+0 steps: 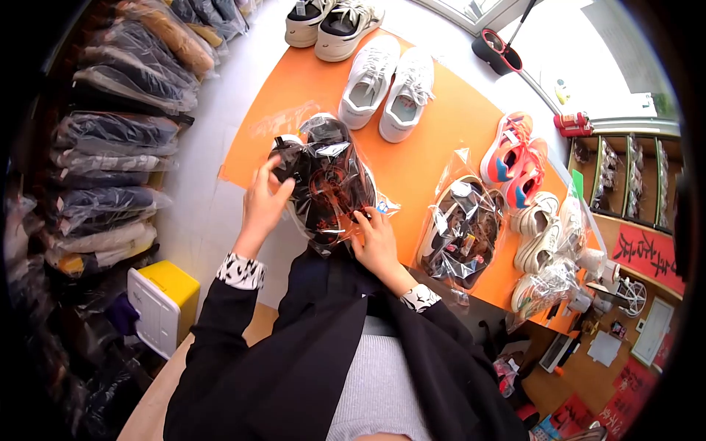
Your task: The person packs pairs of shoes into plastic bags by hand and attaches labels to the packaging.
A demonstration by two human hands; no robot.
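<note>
A pair of dark shoes [318,192] lies in a clear plastic bag [340,176] at the near edge of the orange table, right in front of me. My left hand [265,197] is at the bag's left side, with thumb and fingers closed around a small black object [293,162] whose kind I cannot make out. On the lower right of the bag, my right hand [376,241] has its bent fingers pressed against the plastic. Another bagged pair of dark shoes [462,235] rests to the right of that hand.
White sneakers [404,95] and cream sneakers [342,33] stand at the far side of the orange table top [272,95]. Coral running shoes [515,158] and beige shoes [540,231] line the right edge. Bagged goods [118,132] fill the left; a yellow-lidded box [158,309] stands below.
</note>
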